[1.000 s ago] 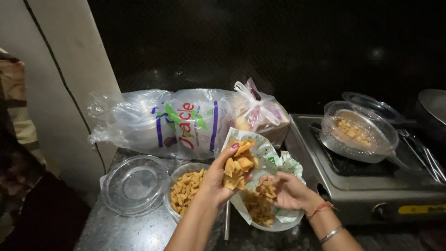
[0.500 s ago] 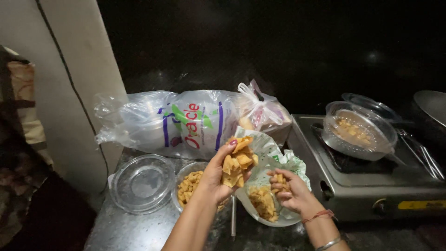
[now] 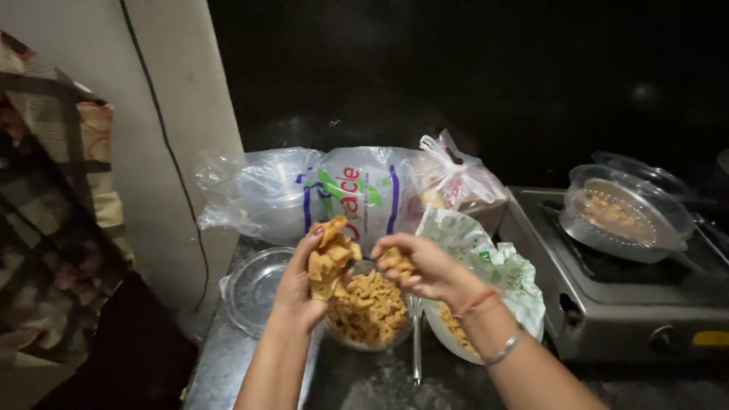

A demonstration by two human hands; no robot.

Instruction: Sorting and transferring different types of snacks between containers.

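Golden fried snack pieces (image 3: 330, 254) fill the left hand (image 3: 300, 285), which is cupped palm-up with the fingers curled round a stacked heap of flat, chip-like bits; the thumb and forefinger steady the top of the pile. The right hand (image 3: 425, 267) is closed loosely over a smaller clump of the same snack (image 3: 396, 262), knuckles up, fingers folded in, wrist bent so the fist hangs just to the right of the left hand's load. Both hands hover directly above a small glass bowl (image 3: 370, 311) already heaped with a finer, stick-like fried mix.

Doing this well seems to call for keeping both hands low and centred over the bowl, since the pile below already stands near the rim and pieces dropped from height would likely bounce out onto the dark counter (image 3: 380, 387). Easing the fingers apart bit by bit, rather than opening all at once, should keep brittle pieces whole.

Just under the right wrist, which wears a thread and a metal bangle, lies an open green-and-white printed bag (image 3: 486, 258) with more snack showing inside. A metal utensil handle (image 3: 416, 342) lies between bowl and bag. Left of the left hand sits an empty clear glass lid or dish (image 3: 254, 288). Beyond both hands lie bulky clear plastic bags (image 3: 334, 193), and far to the right a gas stove (image 3: 630, 304) carries a covered glass bowl (image 3: 619, 216) of food.
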